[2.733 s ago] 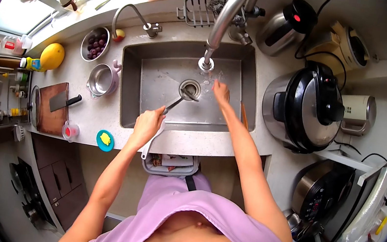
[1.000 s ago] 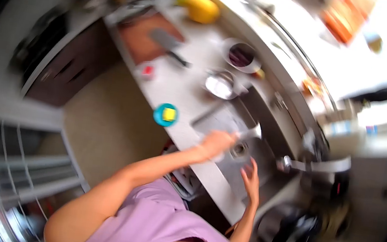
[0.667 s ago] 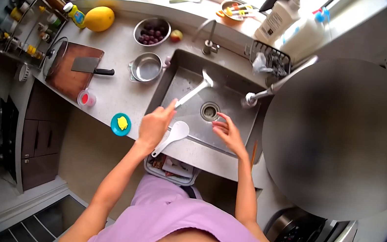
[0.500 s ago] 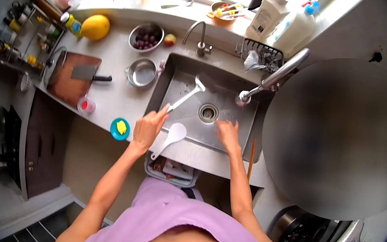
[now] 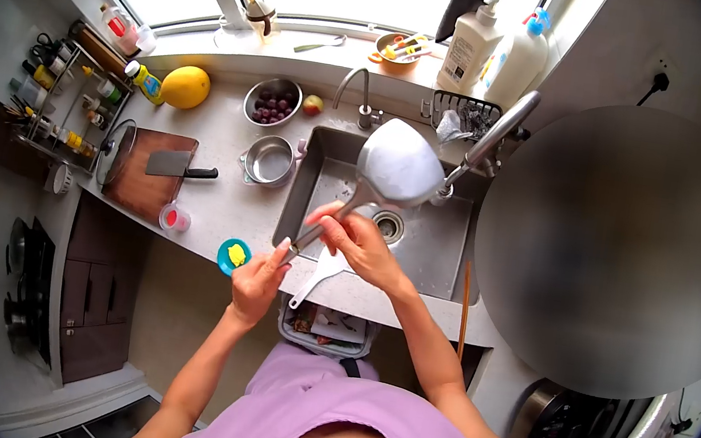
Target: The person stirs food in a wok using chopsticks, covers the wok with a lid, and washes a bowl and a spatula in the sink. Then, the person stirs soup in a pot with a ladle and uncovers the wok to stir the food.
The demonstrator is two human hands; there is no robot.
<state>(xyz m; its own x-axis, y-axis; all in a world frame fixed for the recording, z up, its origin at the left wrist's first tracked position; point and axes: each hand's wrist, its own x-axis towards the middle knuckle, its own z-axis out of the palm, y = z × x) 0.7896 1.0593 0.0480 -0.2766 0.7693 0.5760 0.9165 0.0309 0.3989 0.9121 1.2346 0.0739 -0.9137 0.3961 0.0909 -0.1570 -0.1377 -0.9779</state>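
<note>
A wok spatula [image 5: 401,165] with a broad, pale, shiny head is raised over the sink [image 5: 441,263], tilted up and to the right. My left hand [image 5: 258,285] is closed round the lower end of its handle. Higher up, just below the head, the fingers of my right hand [image 5: 366,248] wrap the shaft. A white rice paddle [image 5: 317,280] lies across the sink's front edge beneath my hands, partly covered by my right hand. Behind the spatula's head, the tall faucet [image 5: 496,141] is partly hidden at its spout.
Left of the sink are a metal pot [image 5: 269,160], a bowl of dark fruit [image 5: 273,102], a teal dish [image 5: 232,256] and a cutting board [image 5: 148,191] with a cleaver [image 5: 168,163]. A bin [image 5: 289,336] sits below the counter edge. Bottles [image 5: 469,52] stand on the sill.
The spatula has come up out of the sink toward me, its broad face now showing. My right hand has moved left from the sink's right side and taken hold of the shaft.
</note>
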